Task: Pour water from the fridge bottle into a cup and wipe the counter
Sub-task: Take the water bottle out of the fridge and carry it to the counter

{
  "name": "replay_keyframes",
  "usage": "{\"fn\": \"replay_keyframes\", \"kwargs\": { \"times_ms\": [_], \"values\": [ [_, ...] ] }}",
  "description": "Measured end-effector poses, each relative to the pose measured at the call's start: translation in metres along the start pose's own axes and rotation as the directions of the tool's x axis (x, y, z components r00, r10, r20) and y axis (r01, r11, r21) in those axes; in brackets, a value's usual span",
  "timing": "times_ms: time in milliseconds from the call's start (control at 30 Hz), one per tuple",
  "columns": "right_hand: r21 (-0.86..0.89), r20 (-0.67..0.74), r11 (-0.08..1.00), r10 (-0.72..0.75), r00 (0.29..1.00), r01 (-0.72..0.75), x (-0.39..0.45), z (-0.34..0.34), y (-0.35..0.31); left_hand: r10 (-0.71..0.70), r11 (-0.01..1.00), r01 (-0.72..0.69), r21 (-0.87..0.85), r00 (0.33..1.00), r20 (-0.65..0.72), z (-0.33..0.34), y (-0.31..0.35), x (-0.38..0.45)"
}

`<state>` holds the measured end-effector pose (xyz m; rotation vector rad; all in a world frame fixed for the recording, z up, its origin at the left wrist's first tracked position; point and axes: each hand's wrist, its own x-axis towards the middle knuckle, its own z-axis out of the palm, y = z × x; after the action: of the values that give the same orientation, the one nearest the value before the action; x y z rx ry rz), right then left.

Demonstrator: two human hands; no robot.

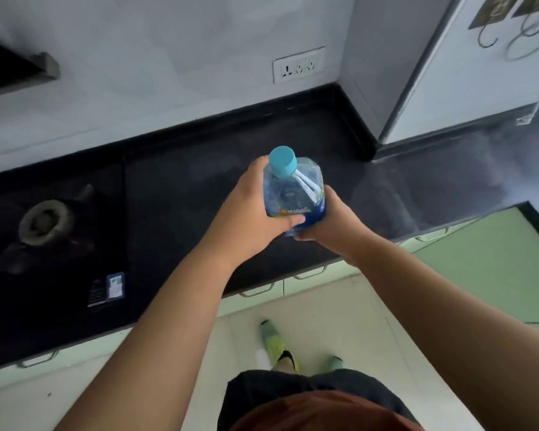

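Head view: a clear water bottle [293, 194] with a blue cap [282, 161] is held upright in both hands above the black tabletop [184, 194].
Left hand [246, 213]: its fingers are wrapped round the bottle's left side, thumb pressed on the label.
Right hand [330, 225]: the bottle's lower right side is gripped from below, fingers curled shut on it.
Surroundings: a stove burner [45, 222] is seen well to the left; a wall socket [298, 69] is set on the white wall behind.
Cap: still screwed on.

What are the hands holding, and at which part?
Both hold the bottle by its body: left hand around the left side, right hand on the lower right. The cap is untouched.
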<state>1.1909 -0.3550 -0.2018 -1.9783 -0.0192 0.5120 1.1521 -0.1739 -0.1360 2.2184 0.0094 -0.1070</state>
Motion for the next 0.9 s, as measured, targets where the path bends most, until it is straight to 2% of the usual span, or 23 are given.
{"fn": "replay_keyframes", "kwargs": {
  "times_ms": [167,367,567,700,900],
  "values": [
    [-0.098,-0.035,0.989,-0.112,0.993,0.109,0.032,-0.002,-0.016,-0.002,1.000,0.002,-0.029,1.000,-0.021,0.005,-0.025,0.033],
    [-0.254,0.033,0.967,-0.001,0.999,0.009,0.065,-0.003,-0.004,-0.046,0.999,0.045,0.016,0.996,0.070,0.015,-0.046,0.065],
    [-0.342,0.095,0.940,0.049,0.994,-0.014,0.105,-0.007,0.002,-0.142,0.988,0.139,0.062,0.989,0.041,0.040,-0.065,0.096],
    [-0.350,0.111,0.937,0.067,0.992,-0.024,0.130,-0.014,0.010,-0.174,0.984,0.175,0.046,0.985,-0.018,0.053,-0.071,0.117],
    [-0.438,0.182,0.899,0.118,0.976,-0.027,0.148,-0.017,0.020,-0.221,0.973,0.223,0.061,0.975,-0.034,0.070,-0.077,0.125]
  ]
}}
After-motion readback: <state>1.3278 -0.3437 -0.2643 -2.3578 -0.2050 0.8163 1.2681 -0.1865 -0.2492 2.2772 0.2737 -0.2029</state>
